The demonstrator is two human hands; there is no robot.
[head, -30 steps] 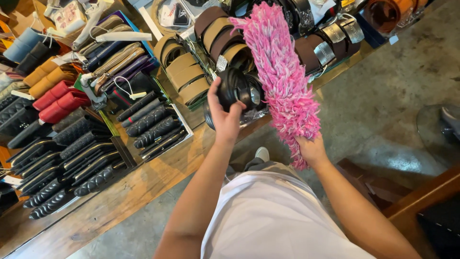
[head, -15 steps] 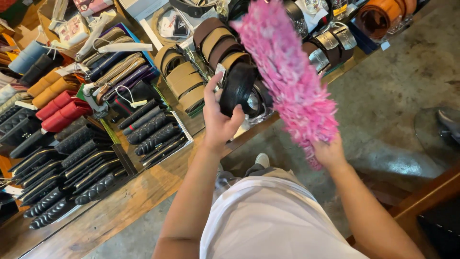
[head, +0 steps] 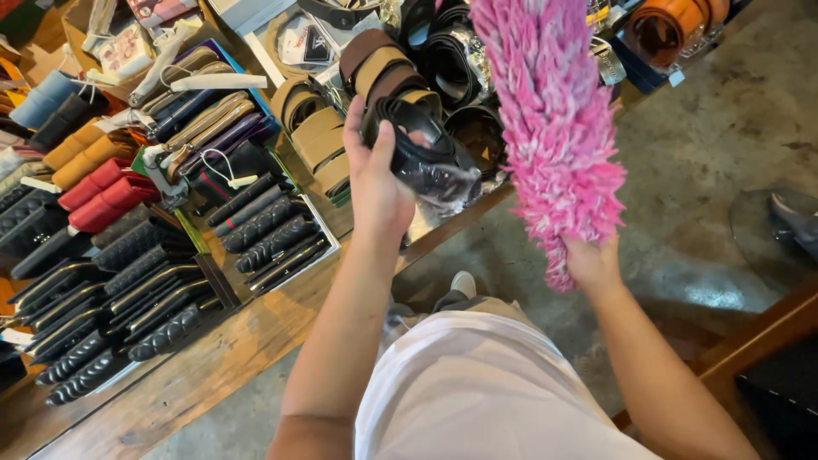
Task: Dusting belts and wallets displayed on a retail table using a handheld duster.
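My left hand (head: 375, 183) grips a coiled black belt (head: 417, 149) wrapped in clear plastic, lifted a little above the wooden display table (head: 213, 366). My right hand (head: 592, 264) holds the bottom of a fluffy pink duster (head: 550, 119), which stands upright just right of the belt, its strands next to the plastic wrap. Behind the belt lie rolled brown belts (head: 379, 64) and more black coiled belts (head: 452, 64).
Trays of black wallets (head: 128, 290) fill the table's left side, with tan rolled belts (head: 315, 136), red wallets (head: 106, 192) and long purses (head: 204, 111) beyond. An orange-brown belt roll (head: 673, 25) sits at the top right. Concrete floor (head: 724, 128) and a wooden bench edge (head: 758, 341) lie to the right.
My left hand has lifted the black belt up and toward me, off the pile. The pink duster has stayed beside it, and the view has drawn closer to the table.
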